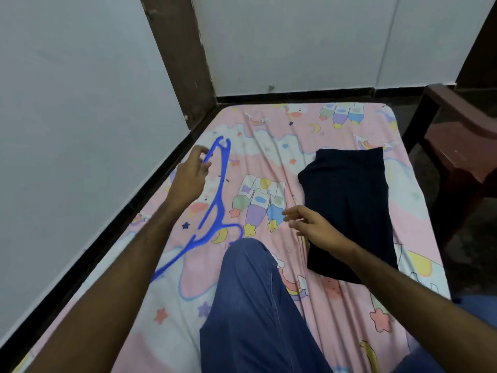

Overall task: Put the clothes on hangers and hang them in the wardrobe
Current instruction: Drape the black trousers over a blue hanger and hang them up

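Folded dark navy garment (347, 208) lies flat on the right half of the bed (269, 146), whose pink sheet carries a cartoon print. Right hand (314, 227) hovers at the garment's near left edge with fingers relaxed and holding nothing, while the left hand (189, 176) pinches the upper end of a blue plastic hanger (215, 208) held over the bed's left side. Person's knee in blue jeans (255, 305) rests on the bed between the two arms; a brown chair (462, 146) stands right of the bed.
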`<state>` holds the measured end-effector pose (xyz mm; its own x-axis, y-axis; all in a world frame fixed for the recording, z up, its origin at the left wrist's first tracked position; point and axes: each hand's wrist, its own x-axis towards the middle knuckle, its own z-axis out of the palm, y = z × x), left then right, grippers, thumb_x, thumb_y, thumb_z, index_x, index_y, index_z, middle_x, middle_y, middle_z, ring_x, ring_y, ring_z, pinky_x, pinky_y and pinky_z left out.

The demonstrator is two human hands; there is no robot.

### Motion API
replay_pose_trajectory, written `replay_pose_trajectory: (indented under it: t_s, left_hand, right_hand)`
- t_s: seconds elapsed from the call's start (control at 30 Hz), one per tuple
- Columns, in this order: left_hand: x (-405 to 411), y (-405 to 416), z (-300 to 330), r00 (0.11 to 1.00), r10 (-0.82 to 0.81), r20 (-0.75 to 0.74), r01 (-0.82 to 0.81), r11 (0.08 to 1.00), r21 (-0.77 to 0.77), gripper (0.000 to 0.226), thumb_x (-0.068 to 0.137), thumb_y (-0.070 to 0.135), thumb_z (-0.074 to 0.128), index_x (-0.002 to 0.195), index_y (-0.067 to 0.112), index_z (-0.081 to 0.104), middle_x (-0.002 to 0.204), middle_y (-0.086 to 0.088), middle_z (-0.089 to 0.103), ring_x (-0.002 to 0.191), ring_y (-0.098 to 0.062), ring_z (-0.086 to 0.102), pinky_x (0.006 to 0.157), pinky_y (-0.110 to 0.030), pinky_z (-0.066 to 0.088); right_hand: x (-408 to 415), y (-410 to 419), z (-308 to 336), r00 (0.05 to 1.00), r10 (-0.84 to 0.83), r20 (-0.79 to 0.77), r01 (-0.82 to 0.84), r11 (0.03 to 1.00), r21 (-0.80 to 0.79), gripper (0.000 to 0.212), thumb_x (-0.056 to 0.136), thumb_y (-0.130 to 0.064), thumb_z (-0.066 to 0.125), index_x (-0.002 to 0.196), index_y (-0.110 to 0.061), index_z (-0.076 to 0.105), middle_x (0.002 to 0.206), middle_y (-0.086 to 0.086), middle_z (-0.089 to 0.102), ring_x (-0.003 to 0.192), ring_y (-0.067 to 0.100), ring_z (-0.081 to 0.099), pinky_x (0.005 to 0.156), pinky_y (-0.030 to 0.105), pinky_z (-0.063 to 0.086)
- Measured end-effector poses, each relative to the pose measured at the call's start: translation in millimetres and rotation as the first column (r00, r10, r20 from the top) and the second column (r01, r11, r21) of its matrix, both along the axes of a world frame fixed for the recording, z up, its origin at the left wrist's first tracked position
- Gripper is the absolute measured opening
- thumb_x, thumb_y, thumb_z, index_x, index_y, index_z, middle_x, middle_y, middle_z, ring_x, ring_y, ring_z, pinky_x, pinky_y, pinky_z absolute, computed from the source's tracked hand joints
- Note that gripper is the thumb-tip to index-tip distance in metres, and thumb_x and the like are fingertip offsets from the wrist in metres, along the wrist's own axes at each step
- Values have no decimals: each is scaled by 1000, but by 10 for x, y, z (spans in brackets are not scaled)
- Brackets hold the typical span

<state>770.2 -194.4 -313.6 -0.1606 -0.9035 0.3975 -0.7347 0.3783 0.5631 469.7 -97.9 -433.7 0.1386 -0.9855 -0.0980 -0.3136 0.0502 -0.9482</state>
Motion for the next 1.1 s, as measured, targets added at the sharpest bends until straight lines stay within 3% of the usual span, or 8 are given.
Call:
replay_pose_trajectory:
  t_s: [0.37, 0.47, 0.53, 0.63, 0.77, 0.9, 1.03, 1.1]
  left_hand:
    - [-1448, -155, 483, 837, -217, -502, 245, 970, -10, 14, 106, 20, 45, 116, 14, 53, 65, 2, 46, 54, -7, 37, 48, -19, 34]
    - [-1627, -38, 418, 773, -297, -561, 325, 944, -53, 22, 106, 23, 43, 104, 5, 56, 65, 9, 43, 56, -6, 36, 53, -21, 33]
    - [-1728, 139, 256, 774, -450, -445, 467, 881, -77, 25, 106, 20, 43, 98, 4, 60, 70, 14, 48, 62, -3, 42, 61, -20, 36]
    - [-1898, 471, -173, 638, -770, 13, 770, 638, -32, 17, 103, 16, 49, 104, 8, 64, 93, 3, 56, 84, -10, 51, 78, -30, 42]
    - [-2158, 692, -791, 333, -844, 420, 913, 401, 82, 11, 98, 12, 58, 103, 6, 65, 92, -7, 50, 83, -17, 44, 70, -42, 46]
    - [-2354, 731, -1117, 300, -814, 497, 925, 375, 56, 10, 90, 9, 66, 99, 7, 71, 88, -8, 54, 82, -16, 40, 58, -36, 46]
    - [-2465, 855, -1259, 234, -832, 504, 911, 368, 185, 33, 99, 37, 54, 119, 14, 69, 100, -6, 59, 88, -21, 53, 72, -35, 49]
    - [-2449, 860, -1252, 324, -850, 416, 866, 444, 232, 43, 101, 47, 42, 126, 20, 64, 110, -1, 60, 100, -17, 56, 83, -32, 48]
  right_hand:
    - [-319, -183, 539, 987, -151, -61, 143, 982, -119, 26, 104, -30, 54, 129, -22, 55, 118, 1, 65, 110, 19, 65, 86, 29, 56]
    - [-669, -187, 554, 914, -370, 165, 348, 926, 144, 39, 103, -42, 53, 127, -11, 51, 124, 15, 62, 104, 26, 66, 83, 35, 54]
    - [-904, -198, 605, 714, -437, 547, 194, 874, 445, 68, 97, -63, 50, 126, -2, 47, 130, 26, 59, 110, 38, 68, 89, 48, 58]
    - [-1211, -154, 693, 547, -417, 725, 46, 881, 472, 85, 92, -72, 47, 124, 6, 42, 129, 32, 59, 114, 43, 66, 85, 51, 61]
    - [-1337, -18, 650, 702, -413, 580, 163, 886, 434, 33, 101, -41, 56, 108, -9, 58, 120, 20, 66, 96, 29, 72, 78, 36, 63]
    - [-1306, 211, 323, 946, -237, 219, 135, 907, 398, 25, 105, -23, 53, 108, -1, 66, 103, 15, 73, 75, 21, 69, 69, 31, 61]
    - [-1304, 361, 178, 985, -173, 3, 168, 961, 218, 20, 106, -12, 46, 110, 0, 62, 79, 4, 70, 61, 17, 60, 53, 27, 52]
    - [-1406, 405, 139, 982, -169, -82, 182, 967, 179, 20, 105, -9, 45, 109, 3, 61, 71, -1, 64, 50, 11, 50, 47, 25, 44]
